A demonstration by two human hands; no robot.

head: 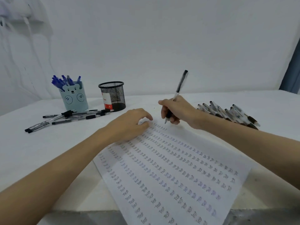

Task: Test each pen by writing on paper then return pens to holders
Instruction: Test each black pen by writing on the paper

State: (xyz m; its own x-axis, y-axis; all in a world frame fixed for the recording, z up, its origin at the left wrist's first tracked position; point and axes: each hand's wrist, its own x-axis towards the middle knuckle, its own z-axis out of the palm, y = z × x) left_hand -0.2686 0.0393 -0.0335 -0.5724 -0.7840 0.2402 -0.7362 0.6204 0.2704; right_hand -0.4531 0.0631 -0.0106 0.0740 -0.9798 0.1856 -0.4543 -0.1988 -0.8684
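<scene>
Right hand (174, 111) pinches pen (178, 88) low on barrel; light, stiff, likely slippery. Left hand (129, 123), fingers loosely curled, presses thin paper (178, 168).

Your right hand (176, 111) grips a black pen (177, 91), tip just above the far edge of the paper (170, 172). Your left hand (129, 123) rests on the sheet, fingers curled loosely. Rows of handwriting cover the paper. Black pens (68, 117) lie before the bear holder (73, 99) of blue pens (65, 81) and the mesh holder (112, 95); a second pile (227, 113) lies right.
</scene>
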